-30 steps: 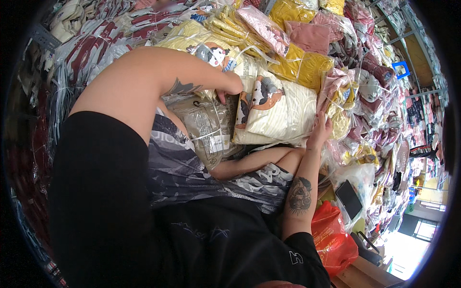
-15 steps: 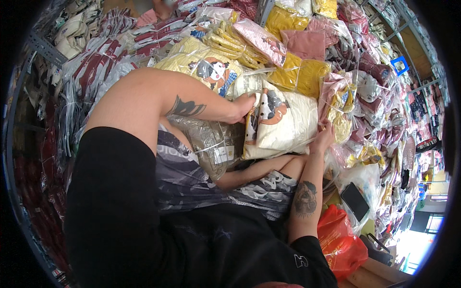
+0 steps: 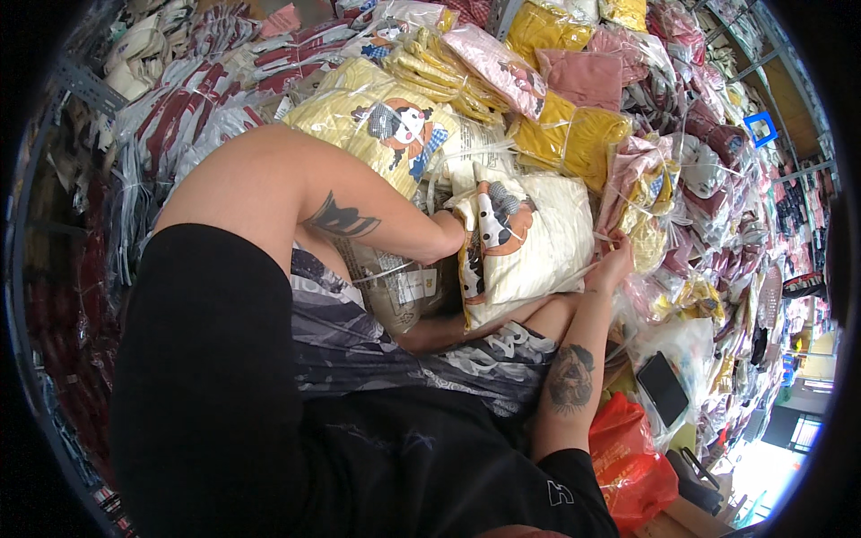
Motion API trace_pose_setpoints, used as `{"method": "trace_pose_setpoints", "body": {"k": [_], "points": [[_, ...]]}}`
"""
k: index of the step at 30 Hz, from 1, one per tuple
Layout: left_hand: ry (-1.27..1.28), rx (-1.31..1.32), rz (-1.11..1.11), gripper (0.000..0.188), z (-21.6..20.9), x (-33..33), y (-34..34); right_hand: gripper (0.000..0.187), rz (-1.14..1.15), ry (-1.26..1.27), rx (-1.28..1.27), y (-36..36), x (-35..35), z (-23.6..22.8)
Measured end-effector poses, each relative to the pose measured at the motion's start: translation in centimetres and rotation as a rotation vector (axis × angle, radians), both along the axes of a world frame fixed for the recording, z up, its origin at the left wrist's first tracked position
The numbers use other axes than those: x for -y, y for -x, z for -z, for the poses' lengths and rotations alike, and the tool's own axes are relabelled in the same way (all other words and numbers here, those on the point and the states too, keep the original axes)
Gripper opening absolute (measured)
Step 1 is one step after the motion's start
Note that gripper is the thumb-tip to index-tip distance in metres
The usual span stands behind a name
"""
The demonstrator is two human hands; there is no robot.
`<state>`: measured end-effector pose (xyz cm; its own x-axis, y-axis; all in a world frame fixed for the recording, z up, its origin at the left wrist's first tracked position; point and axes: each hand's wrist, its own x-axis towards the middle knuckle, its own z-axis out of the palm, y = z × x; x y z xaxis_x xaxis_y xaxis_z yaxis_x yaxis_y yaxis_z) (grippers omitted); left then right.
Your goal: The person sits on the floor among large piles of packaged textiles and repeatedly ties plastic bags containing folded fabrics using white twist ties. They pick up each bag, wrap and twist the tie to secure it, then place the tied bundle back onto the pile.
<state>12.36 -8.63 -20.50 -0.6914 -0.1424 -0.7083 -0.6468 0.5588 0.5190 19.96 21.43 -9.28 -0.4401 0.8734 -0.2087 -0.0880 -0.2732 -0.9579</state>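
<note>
Background: metal shelving [image 3: 92,82] and heaped, bagged garments [image 3: 708,166] on several sides. My left hand [image 3: 444,235] is at the left edge of a cream bundle [image 3: 547,247] with a cartoon print, in clear wrap; fingertips hidden, so opening and hold cannot be told. My right hand [image 3: 613,265] is at its right edge, fingers bent beside a pale strip [image 3: 608,239]; pinch not confirmed. The bundle lies at the far edge of my lap [image 3: 350,350], slightly tilted. Left of it: a grey-brown package [image 3: 384,291]. Beyond: a pale-yellow bundle [image 3: 345,112] and mustard packets [image 3: 574,134]. Right of my forearm: a dark phone [image 3: 662,387] and a red bag [image 3: 632,466].
</note>
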Motion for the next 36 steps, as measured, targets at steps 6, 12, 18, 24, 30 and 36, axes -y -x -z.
{"method": "trace_pose_setpoints", "body": {"k": [6,12,18,24,30,36], "points": [[0.041,-0.431,0.521,0.038,-7.9,0.0,4.5,0.022,0.008,-0.083,-0.062,-1.3,-1.9,2.2],[-0.047,-0.420,0.323,0.049,-4.7,1.8,8.7,0.022,-0.069,-0.079,-0.063,-0.3,-0.7,1.1],[-0.307,-0.272,0.198,0.044,-1.0,1.2,9.9,0.021,0.048,-0.127,-0.060,0.5,-3.6,4.8],[-0.705,0.737,0.117,0.038,-13.8,1.1,-0.9,0.022,0.229,-0.117,-0.077,0.8,-3.0,5.0],[-0.011,0.704,1.391,0.027,-4.8,3.7,-3.8,0.031,-0.153,-0.408,0.071,1.6,0.3,3.6],[0.645,0.096,1.877,0.044,-21.1,1.2,1.3,0.031,-0.173,-0.009,-0.216,-1.7,-0.9,1.7]]}}
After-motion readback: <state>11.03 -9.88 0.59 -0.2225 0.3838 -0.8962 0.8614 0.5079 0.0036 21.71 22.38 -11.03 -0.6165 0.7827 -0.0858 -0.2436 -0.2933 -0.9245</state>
